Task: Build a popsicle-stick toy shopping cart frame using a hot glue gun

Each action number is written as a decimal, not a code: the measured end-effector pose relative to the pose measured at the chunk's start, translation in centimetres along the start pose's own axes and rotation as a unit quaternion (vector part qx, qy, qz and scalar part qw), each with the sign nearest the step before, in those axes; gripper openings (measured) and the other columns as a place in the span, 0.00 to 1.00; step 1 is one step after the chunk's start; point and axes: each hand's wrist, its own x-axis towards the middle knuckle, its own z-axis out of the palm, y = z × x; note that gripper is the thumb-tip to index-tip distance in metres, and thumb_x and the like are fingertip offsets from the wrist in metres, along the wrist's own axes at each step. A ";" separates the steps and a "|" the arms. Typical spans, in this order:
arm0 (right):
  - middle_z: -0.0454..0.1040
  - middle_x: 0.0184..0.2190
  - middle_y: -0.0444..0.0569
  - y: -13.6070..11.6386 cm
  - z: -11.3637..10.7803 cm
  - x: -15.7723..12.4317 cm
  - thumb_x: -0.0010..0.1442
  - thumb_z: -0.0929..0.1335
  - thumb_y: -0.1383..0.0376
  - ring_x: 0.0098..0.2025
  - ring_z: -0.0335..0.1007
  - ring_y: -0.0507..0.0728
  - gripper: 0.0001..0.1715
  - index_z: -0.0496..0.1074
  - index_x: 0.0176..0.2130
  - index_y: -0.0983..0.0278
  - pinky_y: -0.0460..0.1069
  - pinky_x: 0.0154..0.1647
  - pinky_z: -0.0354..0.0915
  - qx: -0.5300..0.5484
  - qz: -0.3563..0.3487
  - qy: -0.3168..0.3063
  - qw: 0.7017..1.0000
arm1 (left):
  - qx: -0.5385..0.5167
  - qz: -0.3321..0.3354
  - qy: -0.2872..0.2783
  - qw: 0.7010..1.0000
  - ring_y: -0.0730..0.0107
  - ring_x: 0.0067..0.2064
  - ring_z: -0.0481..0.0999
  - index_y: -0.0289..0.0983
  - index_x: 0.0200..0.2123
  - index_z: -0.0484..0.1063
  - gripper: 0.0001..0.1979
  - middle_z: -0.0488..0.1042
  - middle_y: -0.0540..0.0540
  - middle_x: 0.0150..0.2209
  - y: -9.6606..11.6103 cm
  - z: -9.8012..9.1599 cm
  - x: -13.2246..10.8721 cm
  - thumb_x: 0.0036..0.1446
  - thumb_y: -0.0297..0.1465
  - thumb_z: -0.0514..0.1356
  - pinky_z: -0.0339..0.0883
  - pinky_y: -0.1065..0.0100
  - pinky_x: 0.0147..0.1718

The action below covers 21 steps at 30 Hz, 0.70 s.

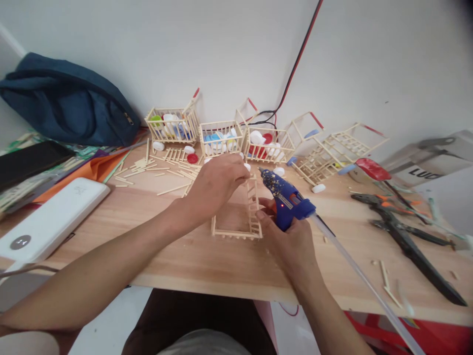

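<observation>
A blue hot glue gun (287, 197) with a lit red light is in my right hand (290, 244), its nozzle pointing up and left. Below it on the table lies an open frame of thin wooden sticks (236, 232), with short rungs along its right side. Fingers of my right hand reach that right side. My left hand (221, 180) is over the frame's far end with fingertips pinched together; whatever is between them is hidden. A long clear glue stick (364, 278) trails from the gun's back.
Several small stick carts (173, 125) with bottle caps stand along the wall. Loose wooden sticks (173, 189) lie left of centre. Pliers (410, 236) are at right. A white power bank (55, 217) and a blue bag (70, 101) occupy the left side.
</observation>
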 end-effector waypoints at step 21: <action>0.81 0.42 0.52 0.6 0.0 0.2 0.54 0.71 0.54 0.40 0.78 0.62 0.20 0.79 0.43 0.62 0.54 0.38 0.71 -0.028 -0.020 0.000 0.999 | -0.052 -0.118 0.027 0.991 0.69 0.38 0.77 0.38 0.35 0.79 0.04 0.80 0.48 0.36 -1.2 -5.9 -0.9 0.58 0.27 0.62 0.68 0.67 0.39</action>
